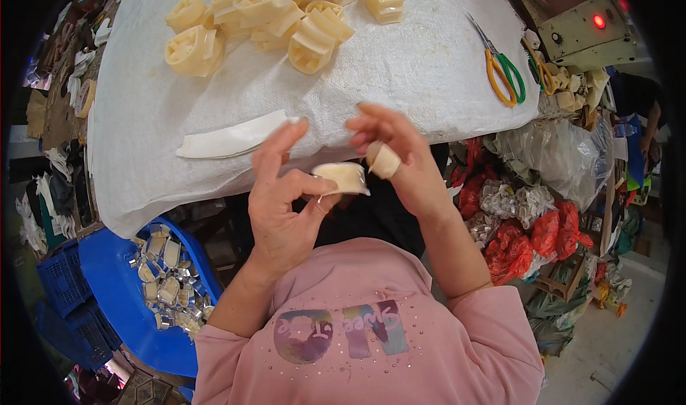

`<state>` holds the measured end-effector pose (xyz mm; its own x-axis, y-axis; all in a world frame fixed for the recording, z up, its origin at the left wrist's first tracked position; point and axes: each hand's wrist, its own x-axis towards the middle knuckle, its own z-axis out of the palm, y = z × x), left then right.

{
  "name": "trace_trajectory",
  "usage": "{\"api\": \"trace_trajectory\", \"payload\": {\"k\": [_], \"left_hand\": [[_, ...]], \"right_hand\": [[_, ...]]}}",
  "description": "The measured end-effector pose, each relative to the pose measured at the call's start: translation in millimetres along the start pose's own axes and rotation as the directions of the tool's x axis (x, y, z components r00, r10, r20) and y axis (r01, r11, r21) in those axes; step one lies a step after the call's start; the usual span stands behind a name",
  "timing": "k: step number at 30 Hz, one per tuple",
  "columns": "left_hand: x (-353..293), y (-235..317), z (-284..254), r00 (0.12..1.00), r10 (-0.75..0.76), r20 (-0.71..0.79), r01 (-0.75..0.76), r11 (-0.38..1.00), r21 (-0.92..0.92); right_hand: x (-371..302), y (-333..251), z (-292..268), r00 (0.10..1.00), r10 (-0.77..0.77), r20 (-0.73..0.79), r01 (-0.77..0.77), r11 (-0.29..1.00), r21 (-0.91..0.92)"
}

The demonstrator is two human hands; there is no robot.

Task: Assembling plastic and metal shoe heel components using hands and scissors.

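Between the thumb and forefinger of my left hand (pixel 282 205) is a small cream piece with a shiny silver rim (pixel 341 178). The other fingers of that hand are lifted, somewhat blurred by motion. My right hand (pixel 407 155) is just right of the piece, apart from it, with its fingers spread and smeared. A beige wrap (pixel 384 160) sits around its thumb. On the white-covered table beyond my hands lies a white curved strip (pixel 232 136). Farther off is a pile of cream hollow moulded parts (pixel 264 12).
A blue tub (pixel 100 262) at the lower left holds many similar silver-rimmed pieces (pixel 168 280). Scissors (pixel 504 73) with orange and green handles lie on the table's right. Red plastic bags (pixel 522 244) and clear bags (pixel 564 155) crowd the right side. A metal box with a red light (pixel 599 21) stands back right.
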<state>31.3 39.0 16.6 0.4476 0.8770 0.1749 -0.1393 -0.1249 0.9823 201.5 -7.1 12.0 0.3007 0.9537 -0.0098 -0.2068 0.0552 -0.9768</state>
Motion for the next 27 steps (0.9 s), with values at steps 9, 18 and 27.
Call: {"api": "trace_trajectory", "payload": {"k": [9,18,27], "left_hand": [[4,-6,-21,0.875,0.407,0.261,-0.473,0.832,0.29],[-4,-10,0,0.876,-0.279,0.393,0.46,0.73,-0.505],[-12,-15,12,0.91,-0.386,0.152,0.405,0.746,-0.528]], "right_hand": [[-1,-8,-2,0.951,0.104,0.29,-0.126,0.991,0.055],[-8,2,11,0.864,-0.359,0.354,0.476,0.811,-0.34],[-8,27,19,0.908,-0.311,0.281,0.396,0.857,-0.33]]}}
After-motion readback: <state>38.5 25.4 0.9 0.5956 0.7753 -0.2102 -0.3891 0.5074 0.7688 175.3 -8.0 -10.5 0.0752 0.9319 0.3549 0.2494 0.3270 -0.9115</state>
